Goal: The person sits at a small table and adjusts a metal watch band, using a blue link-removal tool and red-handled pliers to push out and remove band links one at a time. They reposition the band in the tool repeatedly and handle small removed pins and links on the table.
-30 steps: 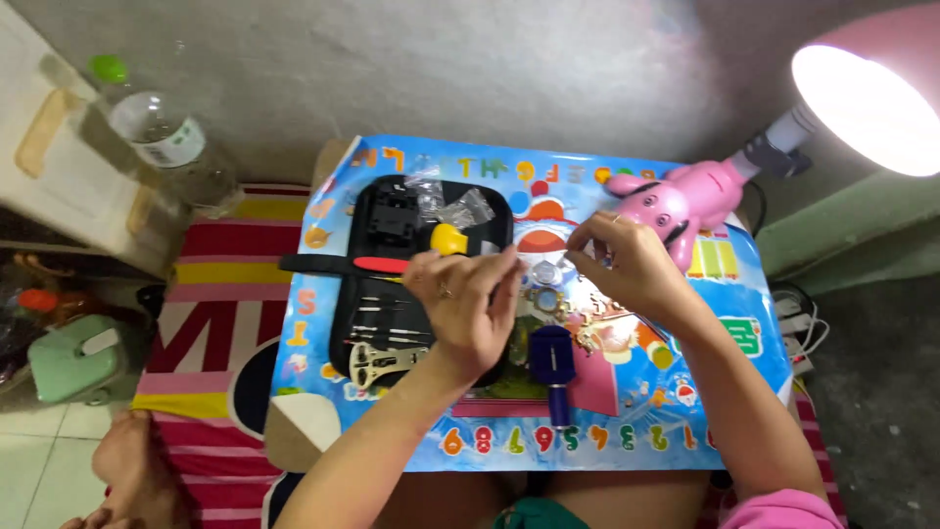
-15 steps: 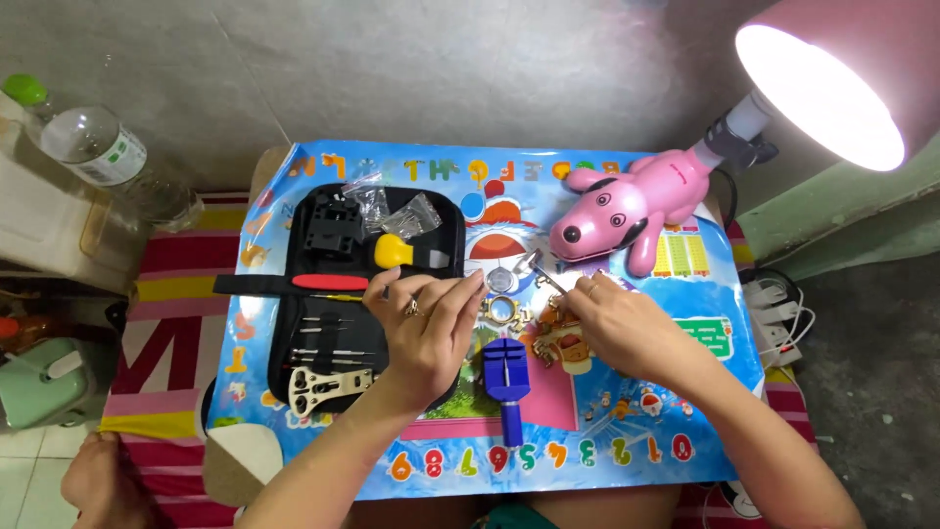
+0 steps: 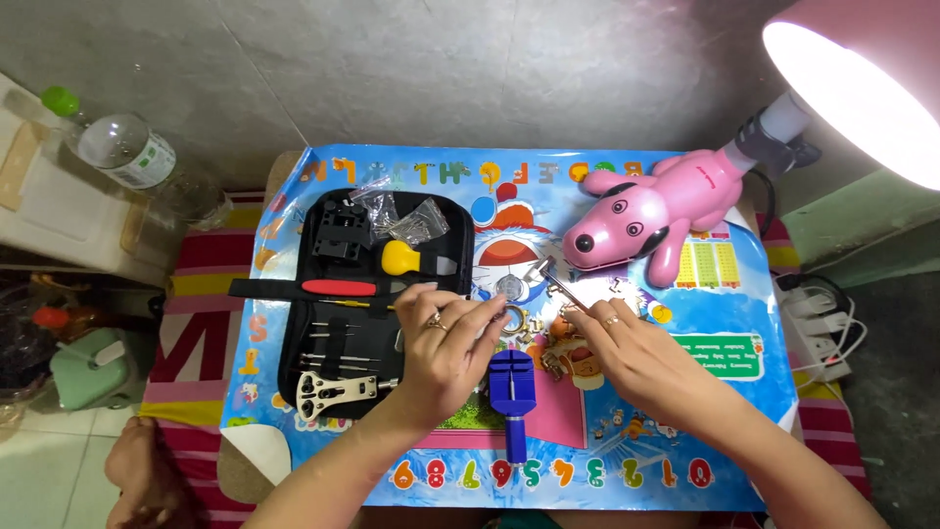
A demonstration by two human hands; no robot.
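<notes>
A small round watch (image 3: 509, 287) with a metal link band lies on the colourful mat (image 3: 685, 460) at the middle of the small table. My left hand (image 3: 446, 348), with rings on it, pinches the band just below the watch case. In my right hand (image 3: 632, 353) is a thin metal tool (image 3: 560, 287), whose tip points up and left, close to the watch. A blue link-remover tool (image 3: 510, 390) stands between my wrists, just below the watch.
An open black tool case (image 3: 338, 338) lies left of my hands with a yellow-handled tool (image 3: 401, 258), a red-handled tool (image 3: 338, 287) and a case wrench (image 3: 333, 390). A pink dog lamp (image 3: 651, 220) stands behind, its lit shade (image 3: 862, 88) at top right. Bottle (image 3: 127, 147) far left, power strip (image 3: 818, 328) right.
The view has shifted, so the table sits lower and more centred. Both hands stay at the watch; my right hand has drawn back to the right with the thin tool.
</notes>
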